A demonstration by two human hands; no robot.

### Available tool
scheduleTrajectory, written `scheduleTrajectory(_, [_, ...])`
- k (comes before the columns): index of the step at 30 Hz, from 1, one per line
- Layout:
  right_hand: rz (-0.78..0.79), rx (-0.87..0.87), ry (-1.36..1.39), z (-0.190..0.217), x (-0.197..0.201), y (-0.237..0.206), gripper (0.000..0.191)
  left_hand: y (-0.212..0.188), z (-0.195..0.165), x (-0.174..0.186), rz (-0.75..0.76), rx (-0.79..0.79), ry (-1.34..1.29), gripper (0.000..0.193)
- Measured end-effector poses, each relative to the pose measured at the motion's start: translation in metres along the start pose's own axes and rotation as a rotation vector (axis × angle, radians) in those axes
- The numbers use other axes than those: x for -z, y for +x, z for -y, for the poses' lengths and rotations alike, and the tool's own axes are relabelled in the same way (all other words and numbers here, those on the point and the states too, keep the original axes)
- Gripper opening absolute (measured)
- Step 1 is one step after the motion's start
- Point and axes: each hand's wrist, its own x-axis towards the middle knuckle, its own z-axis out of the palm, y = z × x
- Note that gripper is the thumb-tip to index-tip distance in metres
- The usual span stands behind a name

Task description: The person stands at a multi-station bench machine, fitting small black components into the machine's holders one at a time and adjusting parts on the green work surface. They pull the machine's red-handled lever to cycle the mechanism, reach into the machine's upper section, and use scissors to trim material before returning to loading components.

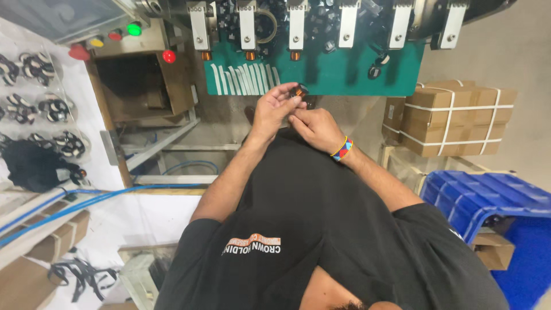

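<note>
Nearest the camera is the person's black shirt (321, 229), and the two forearms run out from it toward the green bench (338, 77), the landmark for everything else here. The left hand (274, 109) and the right hand (315, 127) meet just short of the near edge of that bench, close together and nearly touching. The left fingers (287, 92) are pinched on a small dark component with a copper-coloured part (299, 90), held in the air just before the bench edge; the fingers are closed only as far as the part needs, not clenched into a fist. The right fingers (298, 117) are curled inward just below the component; whether they grip anything or only steady the left hand cannot be told. A striped wristband (342, 148) sits on the right wrist. As a judgement, the work is midway on this one piece: it is in hand and not yet set anywhere. On the bench's near left lies a fan of white strips (244, 79), and along its far edge stands a row of metal clamps (298, 26) with more dark parts behind. Right of the bench sit strapped cardboard boxes (453, 117) and a blue crate (488, 198).
</note>
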Motion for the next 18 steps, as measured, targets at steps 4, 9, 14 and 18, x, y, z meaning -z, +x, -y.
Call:
scheduleTrajectory(4, [0.437, -0.297, 0.300, -0.073, -0.001, 0.032, 0.026, -0.017, 0.007, 0.026, -0.211, -0.162, 0.072, 0.042])
scheduleTrajectory(9, [-0.013, -0.028, -0.234, -0.134, -0.036, 0.093, 0.036, -0.060, 0.009, 0.056, -0.344, -0.156, 0.214, 0.044])
scheduleTrajectory(14, [-0.164, -0.132, -0.111, -0.117, -0.069, 0.150, 0.022, -0.074, 0.007, 0.065, -0.370, -0.159, 0.357, 0.044])
scheduleTrajectory(18, [-0.179, 0.001, -0.377, -0.089, -0.070, 0.134, 0.009, -0.066, -0.009, 0.075, -0.338, -0.169, 0.561, 0.043])
